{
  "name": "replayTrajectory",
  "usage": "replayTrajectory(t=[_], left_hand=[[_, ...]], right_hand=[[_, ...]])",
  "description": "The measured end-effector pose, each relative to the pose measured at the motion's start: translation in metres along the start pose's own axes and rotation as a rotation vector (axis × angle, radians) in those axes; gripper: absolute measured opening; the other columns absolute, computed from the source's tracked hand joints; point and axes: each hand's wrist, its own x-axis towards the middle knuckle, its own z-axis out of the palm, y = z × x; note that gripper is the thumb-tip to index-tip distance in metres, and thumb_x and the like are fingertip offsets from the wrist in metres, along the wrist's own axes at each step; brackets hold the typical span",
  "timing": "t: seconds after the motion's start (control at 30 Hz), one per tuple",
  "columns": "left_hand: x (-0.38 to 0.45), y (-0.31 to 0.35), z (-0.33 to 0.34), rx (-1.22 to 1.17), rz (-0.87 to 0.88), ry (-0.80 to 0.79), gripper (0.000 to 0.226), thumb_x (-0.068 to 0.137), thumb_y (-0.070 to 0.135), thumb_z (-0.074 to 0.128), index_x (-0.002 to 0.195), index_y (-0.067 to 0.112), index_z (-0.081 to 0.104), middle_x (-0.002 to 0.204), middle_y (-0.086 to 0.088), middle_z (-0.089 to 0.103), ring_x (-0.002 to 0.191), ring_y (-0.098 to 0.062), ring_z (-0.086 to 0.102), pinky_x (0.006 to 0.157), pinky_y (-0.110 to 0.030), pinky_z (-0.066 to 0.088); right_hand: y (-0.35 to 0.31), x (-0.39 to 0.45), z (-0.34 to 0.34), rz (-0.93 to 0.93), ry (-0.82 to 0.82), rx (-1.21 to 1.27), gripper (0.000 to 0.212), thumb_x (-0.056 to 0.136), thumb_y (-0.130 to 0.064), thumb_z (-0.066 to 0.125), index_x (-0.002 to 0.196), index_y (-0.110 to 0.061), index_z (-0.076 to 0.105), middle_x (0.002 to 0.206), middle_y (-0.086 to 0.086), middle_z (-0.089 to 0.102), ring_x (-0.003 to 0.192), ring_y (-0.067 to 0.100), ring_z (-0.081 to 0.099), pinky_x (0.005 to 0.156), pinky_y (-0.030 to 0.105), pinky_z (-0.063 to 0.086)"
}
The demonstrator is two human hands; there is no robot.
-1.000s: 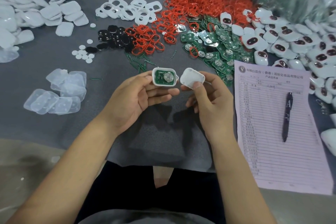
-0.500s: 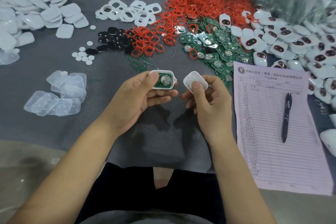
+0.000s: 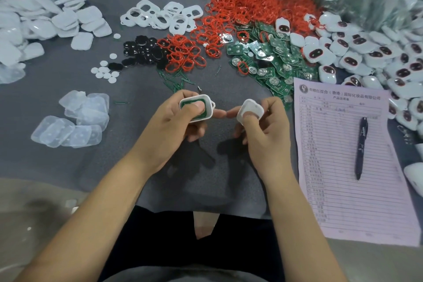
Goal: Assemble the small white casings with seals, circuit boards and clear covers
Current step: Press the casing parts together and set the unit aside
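White casing (image 3: 196,107) with its green circuit board sits gripped in the left hand (image 3: 174,126), thumb pressing; the right hand (image 3: 263,130) pinches what looks like a clear cover (image 3: 250,111).

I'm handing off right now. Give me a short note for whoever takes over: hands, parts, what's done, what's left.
Left hand: grips a white casing with a green board already in it, thumb pressing on the board.
Right hand: pinches a loose cover, held apart from the casing.
Stock on the grey mat: red seals and boards ahead, clear covers at left, finished units at right beside the form and pen.
Done: board seated. I cannot tell if the seal is fitted.
Left: bring the cover over, close the casing, add it to the finished pile, then continue.
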Motion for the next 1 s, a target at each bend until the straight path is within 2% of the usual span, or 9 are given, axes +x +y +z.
replayTrajectory(t=[0.1,0.23,0.33,0.43,0.53,0.67,0.77,0.9,1.0], left_hand=[[-0.0012,-0.0008,0.0001,0.043,0.0,-0.015,0.019,0.101,0.022,0.047,0.11,0.006,0.052,0.109,-0.009,0.079,0.059,-0.009,0.041,0.053,-0.018,0.037],[-0.0027,-0.0027,0.0003,0.045,0.029,-0.026,0.015,0.108,0.019,0.048,0.113,0.012,0.06,0.114,-0.009,0.078,0.062,-0.007,0.039,0.055,-0.016,0.036],[-0.0025,-0.0013,0.0008,-0.007,0.041,0.005,0.014,0.105,0.02,0.054,0.114,0.011,0.061,0.117,-0.011,0.076,0.066,-0.009,0.054,0.056,-0.019,0.045],[-0.002,-0.0005,0.0,-0.074,0.02,0.03,0.019,0.098,0.022,0.06,0.112,0.009,0.062,0.115,-0.012,0.077,0.082,-0.018,0.074,0.066,-0.023,0.057],[-0.0029,-0.0004,0.0,-0.082,0.014,0.013,0.011,0.104,0.018,0.056,0.109,0.01,0.062,0.114,-0.012,0.077,0.09,-0.026,0.078,0.07,-0.025,0.059],[-0.0034,0.0009,0.0022,-0.078,0.006,0.007,0.009,0.098,0.021,0.054,0.1,0.013,0.057,0.112,-0.013,0.078,0.081,-0.025,0.077,0.06,-0.025,0.056],[-0.0032,0.0002,0.003,-0.04,0.034,0.008,0.004,0.093,0.023,0.058,0.092,0.019,0.057,0.11,-0.013,0.078,0.066,-0.014,0.064,0.054,-0.021,0.046],[-0.0042,-0.0003,0.0029,0.043,0.044,0.041,0.008,0.085,0.038,0.064,0.081,0.031,0.066,0.101,-0.023,0.072,0.072,-0.009,0.053,0.055,-0.017,0.041],[-0.0044,-0.0016,0.002,0.051,0.062,-0.014,0.014,0.095,0.024,0.06,0.085,0.03,0.067,0.096,-0.017,0.076,0.062,-0.015,0.063,0.049,-0.021,0.044]], right_hand=[[-0.0007,-0.0001,0.0006,-0.003,0.004,0.04,0.021,0.097,-0.006,0.048,0.09,-0.018,0.033,0.083,0.007,0.078,0.052,0.023,0.051,0.049,0.021,0.039],[0.0,0.0,0.001,0.0,0.006,0.048,0.019,0.1,0.005,0.049,0.1,-0.013,0.043,0.079,0.006,0.076,0.051,0.018,0.05,0.048,0.018,0.04],[0.0007,0.0003,0.0004,-0.004,-0.001,0.03,0.017,0.097,0.002,0.049,0.107,-0.012,0.05,0.08,0.005,0.076,0.051,0.015,0.053,0.051,0.017,0.041],[0.0021,0.0003,0.0001,-0.017,-0.007,-0.011,0.016,0.101,-0.002,0.049,0.109,-0.014,0.056,0.081,0.006,0.075,0.051,0.014,0.054,0.051,0.017,0.042],[0.0034,0.0001,0.0,-0.035,-0.008,-0.06,0.014,0.104,-0.006,0.05,0.11,-0.014,0.06,0.078,0.004,0.074,0.052,0.014,0.053,0.051,0.02,0.042],[0.0032,-0.0003,0.0007,-0.022,-0.009,-0.08,0.013,0.105,-0.005,0.051,0.109,-0.013,0.061,0.076,0.005,0.073,0.054,0.015,0.053,0.051,0.023,0.043],[0.0023,-0.0007,0.0007,-0.022,-0.011,-0.083,0.014,0.106,-0.003,0.051,0.108,-0.013,0.061,0.076,0.006,0.073,0.054,0.012,0.054,0.052,0.02,0.043],[0.0026,-0.001,0.0005,-0.029,-0.019,-0.099,0.012,0.106,-0.004,0.051,0.11,-0.008,0.061,0.075,0.005,0.073,0.053,0.012,0.054,0.053,0.018,0.042],[0.0029,-0.0012,0.0005,-0.04,-0.027,-0.11,0.013,0.106,-0.004,0.051,0.109,-0.011,0.061,0.075,0.003,0.073,0.053,0.012,0.054,0.055,0.019,0.043]])
